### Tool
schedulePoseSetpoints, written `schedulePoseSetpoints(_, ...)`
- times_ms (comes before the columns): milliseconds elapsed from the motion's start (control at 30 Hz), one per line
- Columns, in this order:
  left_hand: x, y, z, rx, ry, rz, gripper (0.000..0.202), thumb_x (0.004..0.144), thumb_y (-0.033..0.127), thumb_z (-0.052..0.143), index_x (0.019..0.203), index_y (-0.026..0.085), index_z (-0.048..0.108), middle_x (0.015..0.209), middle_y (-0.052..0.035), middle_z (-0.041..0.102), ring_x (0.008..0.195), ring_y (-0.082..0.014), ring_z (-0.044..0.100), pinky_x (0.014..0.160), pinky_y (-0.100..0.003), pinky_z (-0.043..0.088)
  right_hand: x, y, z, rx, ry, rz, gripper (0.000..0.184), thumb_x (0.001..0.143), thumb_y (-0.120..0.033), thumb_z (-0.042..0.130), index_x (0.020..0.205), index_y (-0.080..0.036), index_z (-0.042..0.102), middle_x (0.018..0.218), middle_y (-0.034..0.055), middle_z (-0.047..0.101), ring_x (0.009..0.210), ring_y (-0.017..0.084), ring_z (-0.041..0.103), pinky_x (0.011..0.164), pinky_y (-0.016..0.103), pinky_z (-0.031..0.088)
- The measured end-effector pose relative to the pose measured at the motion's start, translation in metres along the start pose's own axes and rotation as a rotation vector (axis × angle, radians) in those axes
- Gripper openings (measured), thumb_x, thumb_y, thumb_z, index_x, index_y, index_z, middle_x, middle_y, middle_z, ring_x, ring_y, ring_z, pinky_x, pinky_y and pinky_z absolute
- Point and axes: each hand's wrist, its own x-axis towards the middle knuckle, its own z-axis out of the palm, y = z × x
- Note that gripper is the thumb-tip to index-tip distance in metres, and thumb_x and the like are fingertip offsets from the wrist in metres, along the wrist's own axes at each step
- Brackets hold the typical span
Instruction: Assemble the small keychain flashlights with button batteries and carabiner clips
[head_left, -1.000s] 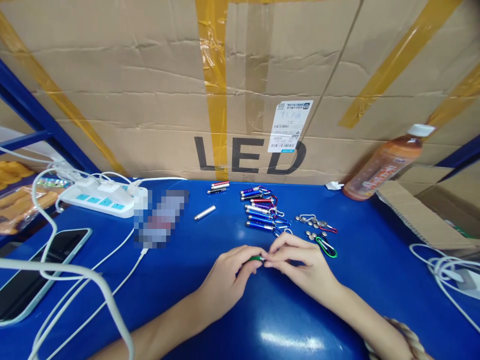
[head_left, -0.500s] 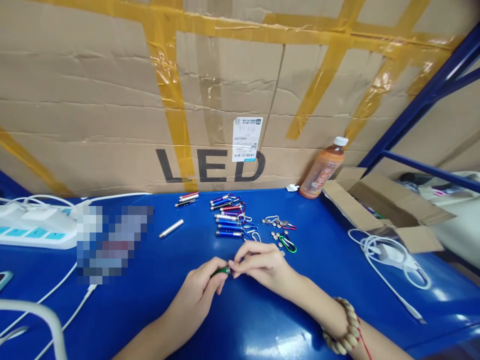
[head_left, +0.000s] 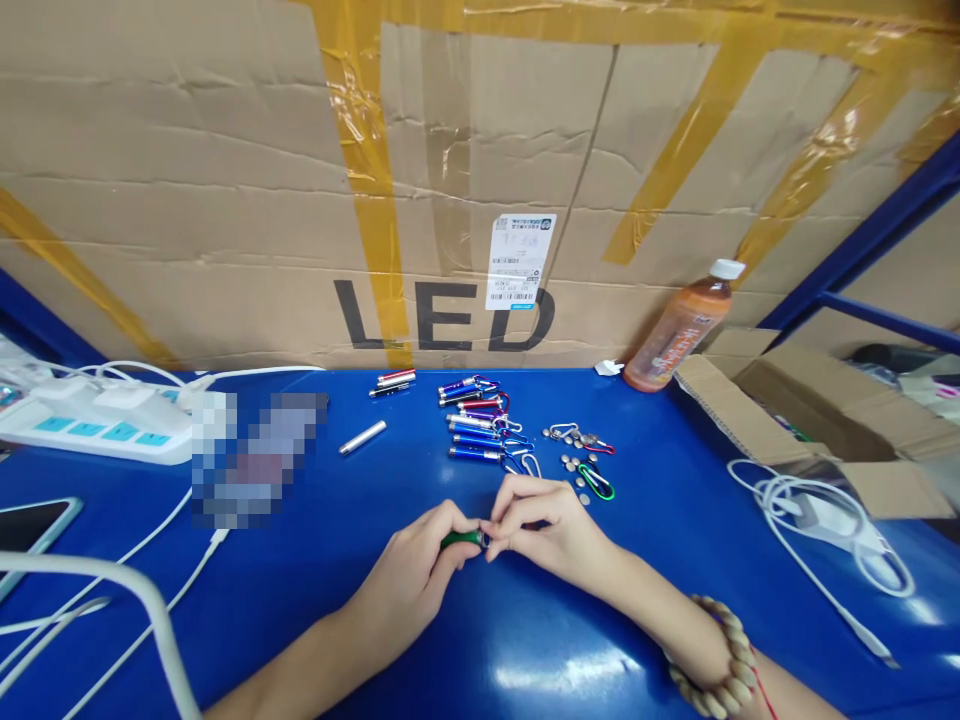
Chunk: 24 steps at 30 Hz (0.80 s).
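Note:
Between the thumb and fingers of my left hand point(head_left: 416, 565) is a small green keychain flashlight point(head_left: 461, 538), its silvery end pointing right. My right hand point(head_left: 544, 525) is closed in a pinch right at that end; whatever its fingertips hold is too small and hidden to make out. Just beyond my hands lies a row of blue, red and silver keychain flashlights point(head_left: 476, 455) with carabiner clips. To their right are loose button cells point(head_left: 571, 465) and a green carabiner point(head_left: 598, 482). A plain silver tube point(head_left: 363, 438) lies farther left, with red and black tubes point(head_left: 393, 384) behind it.
A large taped carton point(head_left: 262, 200) stands along the back of the blue table point(head_left: 300, 560). An orange drink bottle point(head_left: 679, 335), an open cardboard box point(head_left: 862, 440) and a coiled white cable point(head_left: 795, 530) are at right. A power strip point(head_left: 97, 435), phone point(head_left: 37, 530) and cables are at left.
The view has shifted, so everything sits a little farther right. My hands stay together at the flashlight, and slightly more of its green body shows.

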Motion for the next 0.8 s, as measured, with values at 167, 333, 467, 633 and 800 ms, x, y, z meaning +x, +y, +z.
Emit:
schedulePoseSetpoints(167,-0.001,-0.003,0.001,-0.01,0.058,0.075,0.014,0.086,0.019,0.037,0.073,0.02,0.042,0.074,0.0013,0.055,0.066,-0.011,0.053,0.066,-0.022,0.043,0.004,-0.006,0.007,0.076,0.094,0.053,0.025,0.074,-0.032,0.068,0.055,-0.016,0.066,0.058,0.0007,0.056,0.052,0.007,0.049,0.045,0.019,0.036)
schedulePoseSetpoints(333,-0.003,-0.004,0.004,-0.027,0.148,0.178,0.014,0.086,0.014,0.04,0.074,0.021,0.043,0.072,0.0021,0.054,0.067,-0.0096,0.055,0.07,-0.022,0.048,0.003,-0.011,0.014,0.251,0.139,0.249,0.032,0.065,-0.032,0.075,0.049,-0.014,0.055,0.055,-0.0016,0.052,0.049,0.006,0.044,0.043,0.019,0.032)
schedulePoseSetpoints(467,-0.002,-0.005,0.005,0.052,0.213,0.277,0.016,0.087,0.013,0.042,0.073,0.02,0.044,0.067,0.0026,0.055,0.065,-0.0094,0.056,0.063,-0.018,0.046,0.003,-0.012,0.014,0.328,0.127,0.409,0.029,0.066,-0.029,0.073,0.051,-0.014,0.054,0.056,-0.0024,0.05,0.051,0.006,0.044,0.047,0.019,0.033)
schedulePoseSetpoints(633,0.001,-0.002,-0.001,0.166,0.203,0.299,0.012,0.089,0.017,0.043,0.095,0.021,0.052,0.083,0.001,0.065,0.076,-0.0107,0.06,0.074,-0.021,0.046,0.002,-0.006,0.016,0.416,0.1,0.516,0.033,0.061,-0.035,0.076,0.051,-0.014,0.053,0.054,-0.0042,0.048,0.046,0.005,0.041,0.044,0.018,0.032)
schedulePoseSetpoints(800,0.002,0.001,-0.006,0.229,0.158,0.263,0.026,0.092,0.025,0.038,0.112,0.021,0.053,0.087,-0.0015,0.067,0.075,-0.0126,0.059,0.075,-0.023,0.046,0.001,0.002,0.017,0.448,0.049,0.546,0.033,0.066,-0.04,0.071,0.055,-0.014,0.055,0.054,-0.0047,0.047,0.041,0.003,0.038,0.038,0.017,0.031)
